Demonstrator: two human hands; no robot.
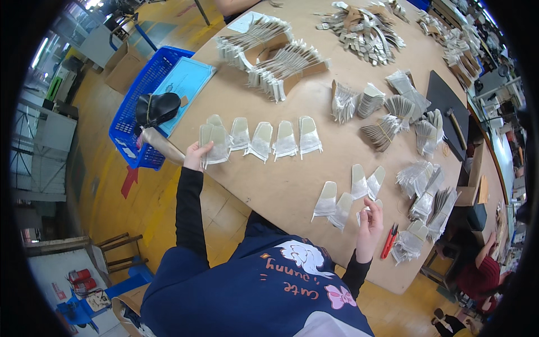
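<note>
My left hand (195, 157) pinches the edge of a pale tongue-shaped piece (214, 136), greenish at its rounded top and silvery white below, at the table's left edge. Another such piece shows partly behind it. To its right runs a row of several similar tongue-shaped pieces (261, 140). My right hand (369, 223) is near the front of the table, fingers bent together at a pale piece (378, 204) that they partly cover. Several more tongue-shaped pieces (325, 200) lie loosely grouped just left of and beyond this hand.
Red-handled snips (389, 241) lie right of my right hand, beside bundled silvery pieces (410, 242). More bundles (269, 56) stand at the back. A hammer (457, 128) rests on a black board (437, 106). Left of the table, a blue basket (126, 112) holds a black item (157, 109).
</note>
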